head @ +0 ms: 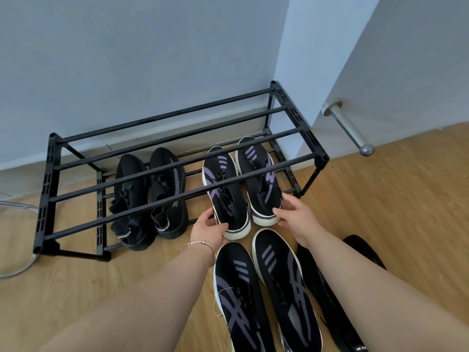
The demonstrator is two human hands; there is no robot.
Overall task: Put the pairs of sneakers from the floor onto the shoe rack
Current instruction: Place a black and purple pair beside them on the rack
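1. looking down from the head camera, i saw a black metal shoe rack (177, 158) with two tiers of bars standing against a pale blue wall (127, 59) on a wooden floor (393, 199).
2. on the lower tier, at the left, sat a pair of all-black knit sneakers (149, 196), toes toward the wall.
3. beside them on the right lay a pair of black sneakers with purple stripes and white soles (243, 189), their heels jutting out past the front of the rack.
4. my left hand (208, 231) curled around the heel of the left shoe of that pair, thumb on the side, fingers under the sole.
5. my right hand (295, 215) gripped the heel of the right shoe, thumb on the sole edge.
6. a thin bracelet (203, 246) circled the left wrist.
7. a second black pair with grey-purple stripes (266, 293) lay on the floor between my forearms, just in front of the rack.
8. dark footwear (327, 288) lay partly hidden beneath my right forearm; i could not tell its type.
9. a white door with a metal handle (347, 128) stood at the right.
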